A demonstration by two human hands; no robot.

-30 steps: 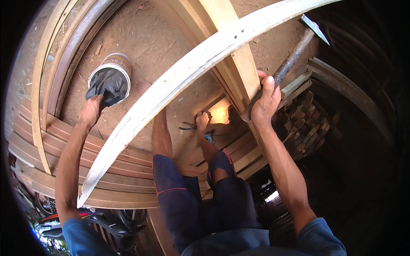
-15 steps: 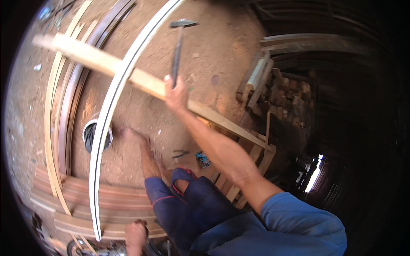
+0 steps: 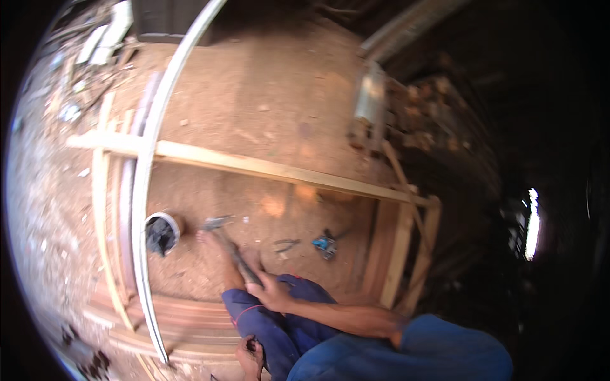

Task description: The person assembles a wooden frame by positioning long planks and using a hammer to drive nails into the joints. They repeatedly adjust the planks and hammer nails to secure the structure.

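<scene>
My right hand (image 3: 272, 293) is wrapped round the handle of a hammer (image 3: 240, 259), low over my knees. The hammer's metal head points forward and left, above my bare foot. Beside my left thigh, my left hand (image 3: 249, 359) is closed, and something dark shows between its fingers, too small to name. Ahead of both hands a pale wooden beam (image 3: 254, 165) runs from left to right. A long white strip with a dark line (image 3: 141, 209) crosses over the beam's left part.
A white bucket (image 3: 178, 222) with dark contents stands left of my foot. Small blue and dark items (image 3: 325, 245) lie on the earth floor at right. Stacked planks (image 3: 184, 311) are at near left. A wood pile (image 3: 432, 105) stands at far right.
My right hand has brought the hammer from beyond the beam back and down toward my knees. My left hand has come nearer my thigh. The view has shifted.
</scene>
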